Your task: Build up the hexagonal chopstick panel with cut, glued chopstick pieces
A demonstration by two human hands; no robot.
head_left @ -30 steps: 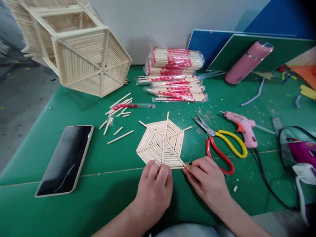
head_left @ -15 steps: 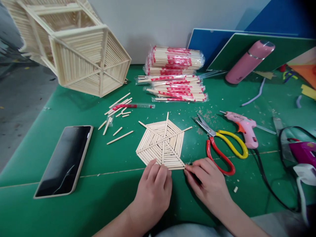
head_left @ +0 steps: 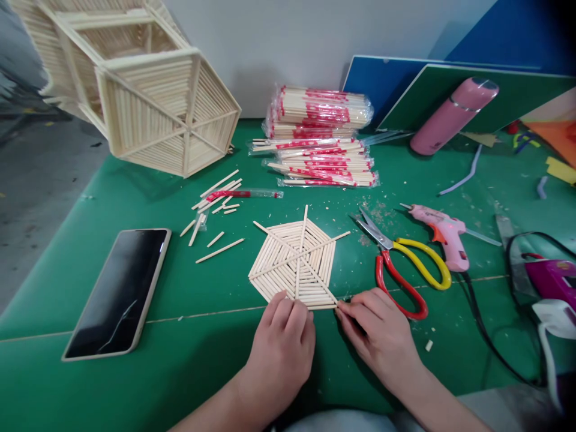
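A six-sided panel of wooden sticks [head_left: 292, 261] lies flat on the green table, with spokes crossing at its middle and some ends jutting past the rim. My left hand [head_left: 283, 342] is closed, its curled fingertips pressing the outermost stick along the panel's near edge; the fingers hide part of that edge. At the near right corner, my right hand [head_left: 380, 336] pinches the end of the same stick [head_left: 324, 307] between thumb and forefinger. Just beyond the right hand lie scissors [head_left: 387, 240] with one red and one yellow handle.
A pink glue gun [head_left: 443, 234] and pink bottle [head_left: 454, 117] are at the right. Wrapped chopsticks [head_left: 321, 135] lie at the back, loose stick pieces [head_left: 219, 250] left of the panel. A phone [head_left: 117, 294] lies at left, below a larger stick structure [head_left: 166, 114].
The whole view has shifted very slightly. Both hands keep their places at the panel's near edge, and nothing else has visibly moved.
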